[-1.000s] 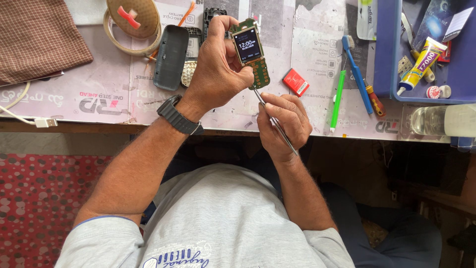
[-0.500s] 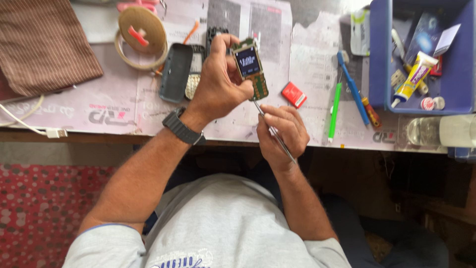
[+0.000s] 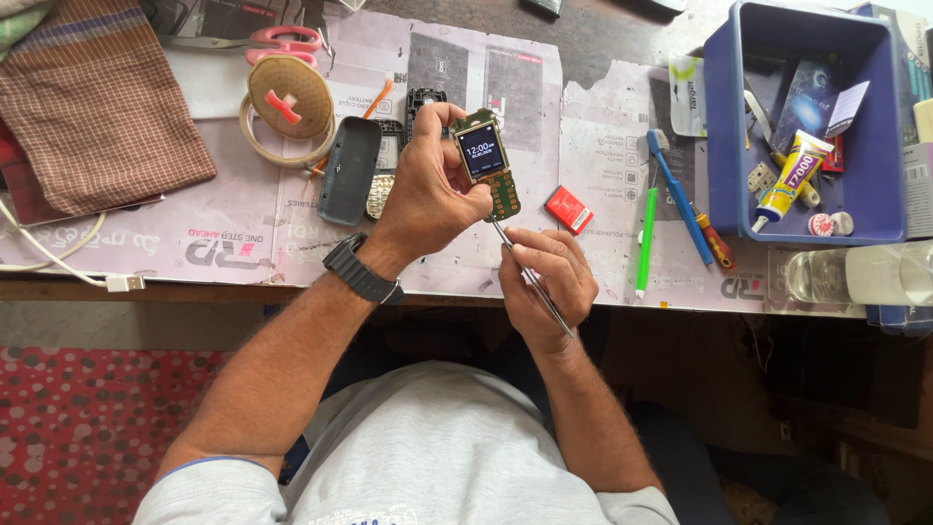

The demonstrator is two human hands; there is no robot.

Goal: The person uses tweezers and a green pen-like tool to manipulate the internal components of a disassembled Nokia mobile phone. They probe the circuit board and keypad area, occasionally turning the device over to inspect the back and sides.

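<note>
My left hand (image 3: pixel 428 194), with a black watch on its wrist, holds up a bare green phone circuit board (image 3: pixel 489 163) whose small screen is lit. My right hand (image 3: pixel 544 277) grips thin metal tweezers (image 3: pixel 530 277), and their tip touches the lower edge of the board. Just left of the left hand, a dark phone back cover (image 3: pixel 350 170) and a keypad piece (image 3: pixel 381 190) lie on the paper-covered table (image 3: pixel 224 243).
A blue bin (image 3: pixel 724 146) at the right holds a glue tube (image 3: pixel 792 175) and small parts. A blue toothbrush (image 3: pixel 678 194), green pen (image 3: pixel 646 243), red box (image 3: pixel 569 210), tape roll (image 3: pixel 287 107), scissors (image 3: pixel 282 39), brown cloth (image 3: pixel 97 107) and white cable (image 3: pixel 68 267) lie around.
The view has shifted so that the table sits lower and looks closer. Both hands keep their hold on the board and the tweezers, with the tip still at the board's lower edge.
</note>
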